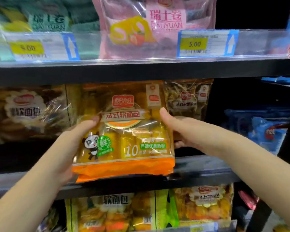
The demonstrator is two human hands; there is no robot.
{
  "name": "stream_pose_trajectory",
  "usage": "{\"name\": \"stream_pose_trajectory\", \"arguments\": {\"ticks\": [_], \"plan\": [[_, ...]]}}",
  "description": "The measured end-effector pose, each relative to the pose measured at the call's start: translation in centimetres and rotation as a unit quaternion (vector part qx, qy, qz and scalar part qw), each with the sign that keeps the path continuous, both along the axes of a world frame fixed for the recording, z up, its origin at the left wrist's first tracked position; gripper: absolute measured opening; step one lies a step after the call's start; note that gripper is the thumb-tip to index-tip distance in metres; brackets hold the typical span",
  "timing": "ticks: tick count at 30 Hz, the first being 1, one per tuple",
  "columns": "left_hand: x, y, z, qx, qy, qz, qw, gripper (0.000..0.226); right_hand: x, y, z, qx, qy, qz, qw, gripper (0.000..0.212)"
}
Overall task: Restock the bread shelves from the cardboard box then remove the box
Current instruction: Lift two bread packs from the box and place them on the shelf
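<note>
Midway: both hands, left hand [74, 139] and right hand [176, 126], gripped bread bag [124, 141] at middle shelf [199, 171]; cardboard box unseen, removal pending.

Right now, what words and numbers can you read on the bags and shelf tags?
"瑞士卷" and "DALIYUAN": pink bag.
"5.00": right price tag.
"法式软面包", "10", "鲜": orange bag, held in both hands.
"软面包": lower-shelf bag.
Small print on the tags: too blurred to read.

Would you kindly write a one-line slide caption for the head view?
Left hand and right hand hold an orange soft-bread bag upright at the middle shelf.
</note>
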State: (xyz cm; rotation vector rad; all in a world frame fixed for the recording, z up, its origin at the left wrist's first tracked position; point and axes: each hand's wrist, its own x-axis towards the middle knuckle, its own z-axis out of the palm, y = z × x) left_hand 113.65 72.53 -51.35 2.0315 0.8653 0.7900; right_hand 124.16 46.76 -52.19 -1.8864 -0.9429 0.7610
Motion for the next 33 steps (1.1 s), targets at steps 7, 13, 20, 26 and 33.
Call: {"name": "stream_pose_trajectory", "arguments": {"ticks": [7,13,20,26,33], "plan": [[-1.5,0.6,-1.6,-0.189,-0.112,0.048,0.974,0.071,1.1,4.5,-0.2,0.048,0.030,-0.089,0.994,0.112],[-2.6,0.6,-2.4,-0.101,-0.137,0.041,0.985,0.072,3.1,9.0,-1.0,0.093,-0.106,-0.137,0.981,0.090],[-3.6,2.1,-5.0,0.002,-0.007,0.006,1.000,0.056,5.0,10.5,-4.7,0.051,-0.162,-0.135,0.976,0.069],[-3.8,3.4,-6.2,0.006,0.094,-0.034,0.995,0.063,5.1,10.6,-5.8,-0.068,-0.164,-0.126,0.976,0.076],[0.1,3.1,-5.8,0.038,0.087,-0.008,0.996,0.063,5.9,11.4,-5.7,-0.091,-0.258,-0.159,0.949,0.050]]}}
